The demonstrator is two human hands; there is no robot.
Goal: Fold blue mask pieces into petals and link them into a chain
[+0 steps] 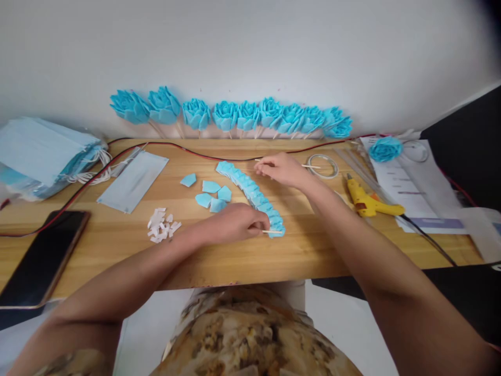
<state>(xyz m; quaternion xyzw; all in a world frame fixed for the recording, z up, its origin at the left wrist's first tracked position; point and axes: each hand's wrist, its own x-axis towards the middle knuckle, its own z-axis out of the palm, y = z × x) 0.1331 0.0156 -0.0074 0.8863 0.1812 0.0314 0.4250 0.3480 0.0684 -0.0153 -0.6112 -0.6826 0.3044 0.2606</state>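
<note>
A curved strip of overlapping blue petal pieces [254, 194] lies on the wooden table between my hands. My left hand [245, 222] is closed at its near end; a thin pale stick [273, 231] juts from the fingertips across the last petals. Beyond the strip, to its right, my right hand [281, 170] pinches another thin wooden stick [311, 166], which passes under the palm and shows on both sides. Several loose blue cut pieces [211, 186] lie left of the strip. Small white scraps [158, 228] are piled left of my left forearm.
Several blue flowers on sticks [225, 116] lean along the wall. At right are a yellow glue gun [366, 200], a tape roll [334, 168], papers [415, 188] and a blue flower [385, 149]. Left are a phone [43, 256], a face mask [133, 180], a mask stack [47, 151] and a cable [183, 150].
</note>
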